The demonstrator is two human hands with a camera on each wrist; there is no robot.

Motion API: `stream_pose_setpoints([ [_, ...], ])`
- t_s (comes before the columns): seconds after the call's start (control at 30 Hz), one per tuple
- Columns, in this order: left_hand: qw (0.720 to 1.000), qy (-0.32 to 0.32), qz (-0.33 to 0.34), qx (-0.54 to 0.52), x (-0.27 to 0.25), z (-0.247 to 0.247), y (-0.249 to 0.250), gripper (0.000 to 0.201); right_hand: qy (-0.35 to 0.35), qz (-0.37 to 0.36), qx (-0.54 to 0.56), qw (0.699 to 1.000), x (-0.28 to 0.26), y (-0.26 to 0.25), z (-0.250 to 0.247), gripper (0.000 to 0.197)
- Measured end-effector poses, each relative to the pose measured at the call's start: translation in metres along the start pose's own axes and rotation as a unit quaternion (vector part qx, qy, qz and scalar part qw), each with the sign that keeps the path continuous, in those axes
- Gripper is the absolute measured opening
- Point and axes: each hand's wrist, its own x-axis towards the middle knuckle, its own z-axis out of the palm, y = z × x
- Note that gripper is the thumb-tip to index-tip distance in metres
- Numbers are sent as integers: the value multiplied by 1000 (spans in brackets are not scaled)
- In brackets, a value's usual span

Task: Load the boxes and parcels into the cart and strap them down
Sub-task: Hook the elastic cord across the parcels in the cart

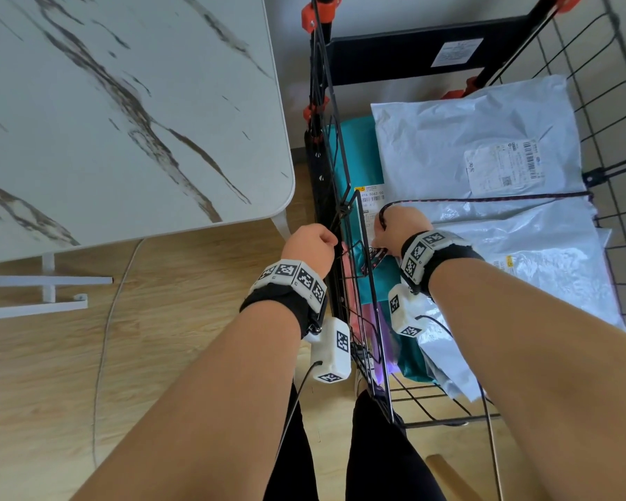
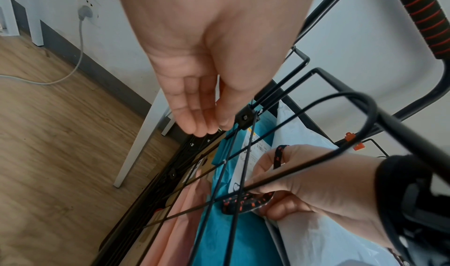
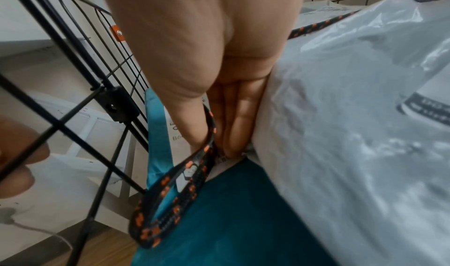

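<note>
The black wire cart (image 1: 615, 139) holds white poly mailers (image 1: 467, 139), a teal parcel (image 1: 355, 146) and a pink parcel (image 2: 185, 222). A black strap with orange flecks (image 1: 485, 199) runs taut from the cart's right wall across the mailers to my right hand (image 1: 400, 226). That hand grips the strap's end loop (image 3: 170, 199), which is hooked round the thumb, just inside the left wall over the teal parcel (image 3: 243, 212). My left hand (image 1: 309, 245) is outside that wall. Its fingertips (image 2: 202, 123) meet the thumb on the top wire beside a black clip (image 2: 244, 118).
A marble-topped table (image 1: 123, 103) stands close on the cart's left, with its white leg (image 2: 136, 145) near the wall. A white cable (image 1: 105, 320) crosses the wooden floor to a wall socket (image 2: 85, 12). The cart's grip handle (image 2: 426, 19) rises at the far end.
</note>
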Motion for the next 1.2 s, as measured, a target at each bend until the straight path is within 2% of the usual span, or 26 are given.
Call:
stream_pose_setpoints([
  [0.1, 1000, 4, -4, -31, -3, 4, -7, 22, 22, -6, 27, 999, -2, 0, 1, 24],
  [0.23, 998, 12, -11, -64, -5, 6, -14, 21, -14, 3, 106, 994, -5, -4, -1, 3],
  [0.37, 997, 20, -3, -78, -4, 5, -18, 21, -19, 24, 230, 973, -8, -11, -9, 12],
  [0.43, 997, 12, 1, -82, -2, 5, -20, 21, -13, 29, 273, 961, -11, -11, -14, 10],
  [0.53, 994, 2, -4, -105, 2, 5, -21, 22, -43, 29, 349, 936, -14, -5, -18, 13],
  [0.63, 993, 3, 6, -120, 5, 3, -19, 24, -63, 37, 378, 923, -15, 1, -19, 15],
  [0.8, 995, 7, 36, -94, 11, 0, -15, 26, -86, 30, 374, 923, -12, 4, -22, 19],
  [1.03, 996, -17, 38, -80, 18, 6, -3, 29, -114, 26, 403, 908, -10, 2, -27, 19],
  [1.2, 998, -24, 49, -18, 20, 8, 6, 21, -141, 20, 423, 895, -7, 0, -28, 18],
])
